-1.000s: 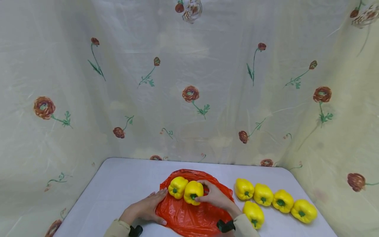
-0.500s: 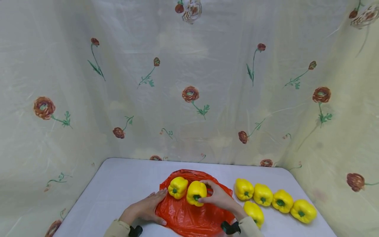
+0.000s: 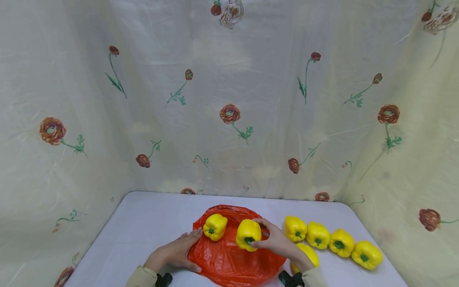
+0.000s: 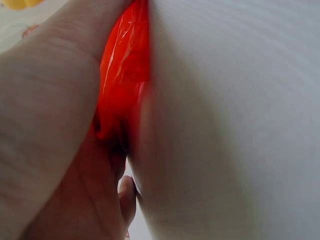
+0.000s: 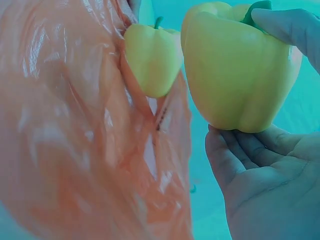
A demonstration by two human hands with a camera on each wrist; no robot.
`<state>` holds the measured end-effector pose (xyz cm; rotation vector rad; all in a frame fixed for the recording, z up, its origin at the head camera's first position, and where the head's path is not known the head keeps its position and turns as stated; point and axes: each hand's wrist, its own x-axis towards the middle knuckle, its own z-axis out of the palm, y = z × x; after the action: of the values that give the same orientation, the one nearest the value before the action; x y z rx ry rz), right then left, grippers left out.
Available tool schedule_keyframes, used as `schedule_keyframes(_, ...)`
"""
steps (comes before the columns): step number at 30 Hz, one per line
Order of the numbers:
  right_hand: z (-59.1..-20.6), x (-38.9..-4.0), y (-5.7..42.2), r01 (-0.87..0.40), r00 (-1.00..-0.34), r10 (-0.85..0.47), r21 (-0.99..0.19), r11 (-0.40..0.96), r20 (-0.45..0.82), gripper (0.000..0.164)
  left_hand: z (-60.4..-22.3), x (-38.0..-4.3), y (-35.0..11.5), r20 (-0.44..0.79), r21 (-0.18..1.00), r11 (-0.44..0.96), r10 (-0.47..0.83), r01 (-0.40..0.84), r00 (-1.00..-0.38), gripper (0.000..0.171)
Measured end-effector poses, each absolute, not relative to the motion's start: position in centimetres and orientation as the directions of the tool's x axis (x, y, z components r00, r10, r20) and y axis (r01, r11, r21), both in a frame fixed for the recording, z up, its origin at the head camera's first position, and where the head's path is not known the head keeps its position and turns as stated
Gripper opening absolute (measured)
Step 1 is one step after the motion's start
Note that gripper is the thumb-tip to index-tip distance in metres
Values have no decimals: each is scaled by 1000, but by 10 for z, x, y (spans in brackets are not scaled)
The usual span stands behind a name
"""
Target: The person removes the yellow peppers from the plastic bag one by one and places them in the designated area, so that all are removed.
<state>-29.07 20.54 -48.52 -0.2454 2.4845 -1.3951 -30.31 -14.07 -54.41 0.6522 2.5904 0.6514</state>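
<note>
In the head view my right hand (image 3: 277, 242) holds a yellow bell pepper (image 3: 247, 233) over the right part of a red plastic bag (image 3: 229, 265). The right wrist view shows the thumb by the green stem and the fingers under the other end of this held pepper (image 5: 240, 70). A second yellow bell pepper (image 3: 215, 226) sits on the bag toward its left edge. My left hand (image 3: 178, 251) rests at the bag's left side with its fingers extended. Red plastic (image 4: 125, 75) lies against that hand in the left wrist view.
Several more yellow bell peppers stand on the white table to the right, in a slanting row with one end pepper (image 3: 367, 255). Another pepper (image 3: 306, 257) is partly covered by my right forearm. A flowered curtain (image 3: 265, 119) encloses the table's back and sides.
My right hand has moved to the right with the held pepper, opening a gap from the pepper beside it. The left hand has stayed in place.
</note>
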Motion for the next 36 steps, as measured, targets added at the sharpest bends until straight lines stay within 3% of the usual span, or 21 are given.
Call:
schedule_keyframes(8, -479, -281, 229, 10, -955, -249, -858, 514, -161, 90, -546, -304, -142, -248, 513, 786, 521, 346, -817, 116)
schedule_keyframes(18, -473, -269, 257, 12, -968, -214, -881, 474, -128, 80, -551, -306, -142, -256, 516, 789, 514, 334, -818, 116)
schedule_keyframes(26, -466, -259, 284, 37, -984, -130, -845, 534, -125, 81, -547, -304, -140, -248, 517, 785, 519, 342, -818, 116)
schedule_keyframes(36, -468, -242, 326, -16, -986, -150, -855, 518, -73, 75, -549, -305, -142, -247, 533, 776, 525, 338, -815, 118)
